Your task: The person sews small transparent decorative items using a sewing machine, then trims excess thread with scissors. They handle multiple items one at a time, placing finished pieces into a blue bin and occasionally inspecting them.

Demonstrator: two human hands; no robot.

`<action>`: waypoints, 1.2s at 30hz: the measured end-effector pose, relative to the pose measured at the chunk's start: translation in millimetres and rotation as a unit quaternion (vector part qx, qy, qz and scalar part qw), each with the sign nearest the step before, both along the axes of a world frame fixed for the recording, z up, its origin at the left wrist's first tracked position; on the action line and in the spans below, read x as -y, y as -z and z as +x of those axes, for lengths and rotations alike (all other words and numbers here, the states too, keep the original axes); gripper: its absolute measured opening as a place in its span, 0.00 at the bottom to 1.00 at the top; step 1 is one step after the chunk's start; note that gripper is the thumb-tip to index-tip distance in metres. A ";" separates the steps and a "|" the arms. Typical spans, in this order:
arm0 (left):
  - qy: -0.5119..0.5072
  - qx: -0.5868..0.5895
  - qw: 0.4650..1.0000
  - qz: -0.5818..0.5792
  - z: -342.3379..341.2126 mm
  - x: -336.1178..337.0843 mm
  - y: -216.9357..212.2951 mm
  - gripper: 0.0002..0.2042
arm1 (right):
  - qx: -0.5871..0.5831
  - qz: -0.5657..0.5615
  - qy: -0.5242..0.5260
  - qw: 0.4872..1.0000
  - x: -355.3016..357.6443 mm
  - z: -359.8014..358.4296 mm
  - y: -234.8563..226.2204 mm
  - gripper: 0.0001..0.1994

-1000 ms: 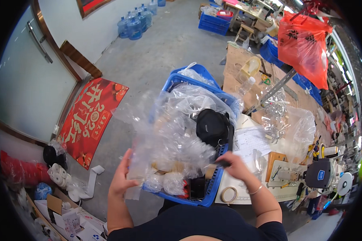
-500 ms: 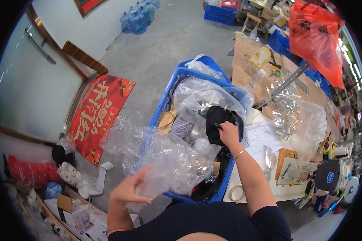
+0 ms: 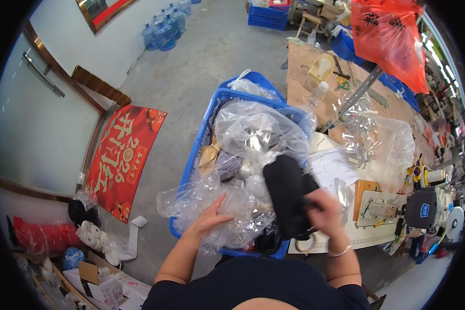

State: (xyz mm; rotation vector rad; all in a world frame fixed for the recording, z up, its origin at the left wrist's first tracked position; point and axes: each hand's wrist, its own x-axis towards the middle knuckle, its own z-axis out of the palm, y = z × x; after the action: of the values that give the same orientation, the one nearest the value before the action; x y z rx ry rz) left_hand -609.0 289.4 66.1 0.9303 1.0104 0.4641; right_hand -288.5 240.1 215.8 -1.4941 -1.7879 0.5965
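Note:
My right hand [image 3: 324, 211] is closed on a black cloth item [image 3: 287, 194], holding it over the right edge of the blue basket [image 3: 190, 155]. Motion blurs both the hand and the item, whose exact kind I cannot tell. At the basket's near left, my left hand [image 3: 211, 218] is open, thumb and fingers apart, over crumpled clear plastic bags [image 3: 237, 225]. Whether its fingertips touch the plastic is unclear. Deeper in the basket lie a large clear bag [image 3: 261, 126], a striped cloth bundle [image 3: 228, 165] and a brown paper piece [image 3: 208, 157].
On the right, a worktable [image 3: 299, 67] bears paper sheets [image 3: 333, 168], a tape roll [image 3: 306, 243], a clear bottle [image 3: 319, 94] and a sewing machine [image 3: 421, 209]. A metal post [image 3: 354, 98] rises beside the basket. Left on the floor are a red mat [image 3: 126, 160] and white rolls [image 3: 90, 235].
My right hand has lifted the black cloth item out of the basket, toward me and right. My left hand has moved right over the basket and let go of the translucent plastic.

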 end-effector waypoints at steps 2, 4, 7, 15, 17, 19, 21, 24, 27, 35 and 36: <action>-0.039 -0.008 0.998 0.042 -6.9 -3.9 9.8 0.39 | 0.012 -0.047 -0.079 0.996 9.2 -34.3 53.1 0.13; -0.095 0.091 0.987 -0.092 -30.2 -13.1 -21.4 0.34 | 0.118 -0.153 -0.226 0.955 12.4 -52.4 93.5 0.14; -0.156 0.141 0.977 -0.025 -54.0 -13.6 -26.9 0.31 | 0.064 -0.162 -0.292 0.940 -24.3 -41.2 93.6 0.15; -0.051 -0.231 0.966 0.100 2.8 -0.8 39.7 0.46 | -0.450 -0.239 0.289 0.811 -224.7 -10.9 340.5 0.17; 0.002 -0.312 0.939 0.144 7.4 -5.2 48.4 0.48 | -0.407 -0.245 0.334 0.814 -241.5 -15.8 377.1 0.21; -0.008 -0.319 0.937 0.144 6.9 1.5 50.6 0.49 | -0.349 -0.246 0.339 0.838 -239.6 -36.3 345.1 0.24; 0.003 -0.309 0.943 0.123 8.8 -5.1 42.7 0.49 | -0.334 -0.219 0.364 0.841 -238.4 -40.0 332.9 0.25; -0.014 -0.250 0.964 0.090 0.8 -7.1 42.1 0.47 | -0.146 -0.257 0.313 0.903 -223.7 -57.6 275.4 0.26; -0.051 -0.098 0.994 0.015 -17.9 -20.0 1.8 0.43 | 0.173 -0.171 0.186 0.952 -178.9 -85.8 272.7 0.28; -0.141 0.411 0.889 -0.144 7.0 -65.2 -85.6 0.37 | 0.101 -0.236 -0.141 0.956 -129.1 -73.1 236.3 0.14; -0.123 0.357 0.917 -0.129 20.4 -82.8 -81.2 0.36 | 0.030 -0.247 -0.103 0.963 -133.5 -64.2 225.1 0.17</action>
State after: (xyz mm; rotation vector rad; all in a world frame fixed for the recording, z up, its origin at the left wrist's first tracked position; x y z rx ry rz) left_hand -588.6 372.2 147.3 0.3349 0.4917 0.7904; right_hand -352.7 373.6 -9.4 -1.6646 -1.9472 1.1824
